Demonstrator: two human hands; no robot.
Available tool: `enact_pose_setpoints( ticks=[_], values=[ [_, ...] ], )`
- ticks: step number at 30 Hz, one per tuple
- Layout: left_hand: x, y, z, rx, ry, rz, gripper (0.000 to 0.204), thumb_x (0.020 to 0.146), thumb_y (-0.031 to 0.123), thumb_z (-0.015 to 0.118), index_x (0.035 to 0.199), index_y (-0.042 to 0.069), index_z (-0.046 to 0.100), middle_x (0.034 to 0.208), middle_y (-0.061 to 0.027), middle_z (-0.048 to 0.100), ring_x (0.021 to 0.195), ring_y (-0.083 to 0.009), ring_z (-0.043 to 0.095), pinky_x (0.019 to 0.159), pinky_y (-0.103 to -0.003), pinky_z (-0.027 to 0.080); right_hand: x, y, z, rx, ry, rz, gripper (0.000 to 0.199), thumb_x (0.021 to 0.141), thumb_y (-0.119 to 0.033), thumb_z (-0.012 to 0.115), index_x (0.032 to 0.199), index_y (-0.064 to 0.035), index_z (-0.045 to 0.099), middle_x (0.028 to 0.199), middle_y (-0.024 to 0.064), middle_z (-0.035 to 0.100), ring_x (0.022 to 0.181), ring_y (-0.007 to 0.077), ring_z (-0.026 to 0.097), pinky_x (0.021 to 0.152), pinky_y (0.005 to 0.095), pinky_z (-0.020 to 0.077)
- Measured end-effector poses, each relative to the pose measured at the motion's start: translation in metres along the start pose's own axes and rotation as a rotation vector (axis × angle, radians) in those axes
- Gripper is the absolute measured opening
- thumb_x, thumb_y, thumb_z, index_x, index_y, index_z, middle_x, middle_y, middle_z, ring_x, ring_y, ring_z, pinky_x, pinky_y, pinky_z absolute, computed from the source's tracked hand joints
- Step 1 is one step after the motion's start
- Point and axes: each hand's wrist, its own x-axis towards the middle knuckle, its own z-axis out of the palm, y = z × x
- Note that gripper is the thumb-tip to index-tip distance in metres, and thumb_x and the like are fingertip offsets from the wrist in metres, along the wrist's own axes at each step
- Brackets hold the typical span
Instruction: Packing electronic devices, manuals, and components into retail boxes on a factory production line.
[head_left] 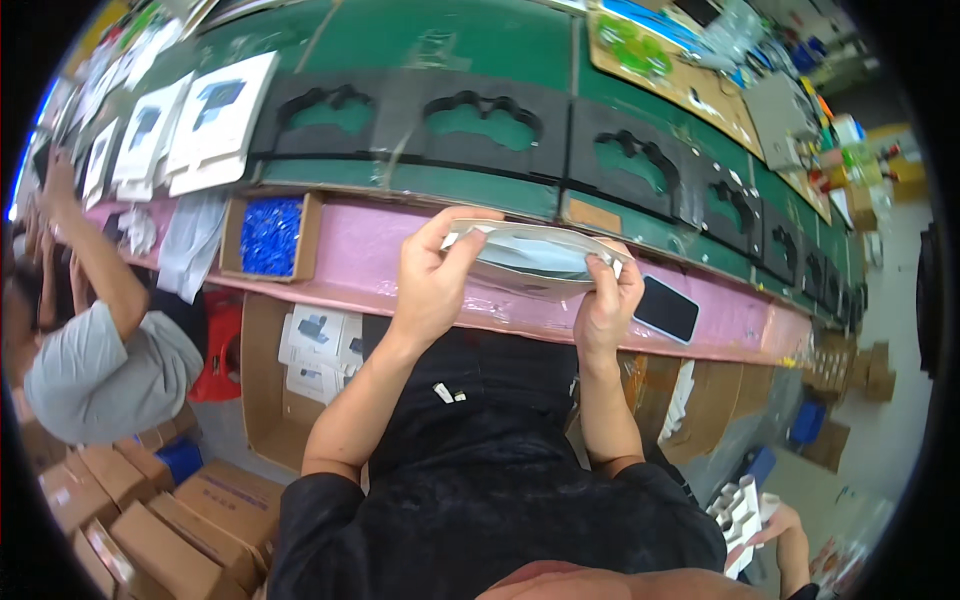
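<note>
Steadily, a person's two hands, set apart, grip a pale open sleeve (530, 258) at the center of the frame, its mouth spread to show a whitish interior. The left hand (432, 275) pinches one end between thumb and fingers; the right hand (607, 300) is closed on the other. Beneath runs a pink ledge (360, 250), where a cardboard tray (310, 235) of blue packets (268, 238) sits left of center and a dark-screened phone (667, 308) lies just right of the right hand. Behind, black foam inserts (550, 160) line a green bench (370, 40), with white boxes (215, 120) standing at upper left. A co-worker in a gray shirt (110, 365) raises an arm at far left, brown cartons (170, 550) crowd the lower left, and another person's hand (785, 525) holds white folded pieces (738, 510) at lower right.
</note>
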Motion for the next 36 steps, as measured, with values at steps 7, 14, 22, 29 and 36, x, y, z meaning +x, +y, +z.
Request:
enact_pose_setpoints(
  ticks=[7,14,22,29,36],
  values=[
    [0.0,0.003,-0.021,0.148,0.109,-0.041,0.029,0.087,-0.009,0.057,0.108,-0.003,0.076,0.096,-0.0053,0.077,0.091,-0.0096,0.068,0.082,-0.026,0.054,0.005,0.01,0.021,0.009,-0.095,-0.009,0.017,0.094,0.0,0.062,0.108,0.0037,0.071,0.105,0.007,0.072,0.097,0.0133,0.064,0.092,0.0271,0.0472],
    [0.004,0.002,-0.024,0.158,0.056,-0.079,0.033,0.082,-0.009,0.053,0.106,-0.003,0.075,0.1,-0.0058,0.076,0.098,-0.0145,0.069,0.091,-0.028,0.052,0.012,0.012,0.028,0.009,-0.108,-0.035,0.017,0.09,-0.001,0.059,0.101,0.002,0.072,0.099,0.0048,0.072,0.091,0.0114,0.063,0.083,0.0271,0.0496],
    [0.007,-0.009,-0.045,-0.008,-0.012,-0.1,0.042,0.089,-0.001,0.063,0.13,-0.009,0.067,0.127,-0.0153,0.071,0.122,-0.0229,0.065,0.113,-0.035,0.044,0.013,0.028,0.036,0.1,-0.091,0.036,0.01,0.096,-0.007,0.063,0.103,-0.0029,0.069,0.089,-0.0051,0.062,0.078,0.0038,0.052,0.069,0.0238,0.0428],
    [0.015,-0.025,-0.05,-0.002,-0.03,-0.06,0.033,0.103,0.013,0.062,0.128,-0.009,0.067,0.127,-0.0173,0.071,0.12,-0.0244,0.066,0.113,-0.038,0.045,0.016,0.021,0.036,0.011,-0.069,0.015,0.009,0.092,-0.003,0.061,0.098,-0.0004,0.068,0.081,-0.0049,0.059,0.077,0.003,0.049,0.066,0.0244,0.0405],
    [0.013,-0.019,-0.041,0.052,0.031,-0.091,0.027,0.098,0.002,0.06,0.122,-0.008,0.069,0.118,-0.0145,0.074,0.113,-0.0211,0.069,0.107,-0.035,0.048,0.012,0.017,0.029,0.018,-0.119,0.047,0.01,0.093,-0.003,0.062,0.1,-0.0002,0.069,0.083,-0.003,0.061,0.078,0.0043,0.051,0.068,0.0257,0.0423]
  ],
)
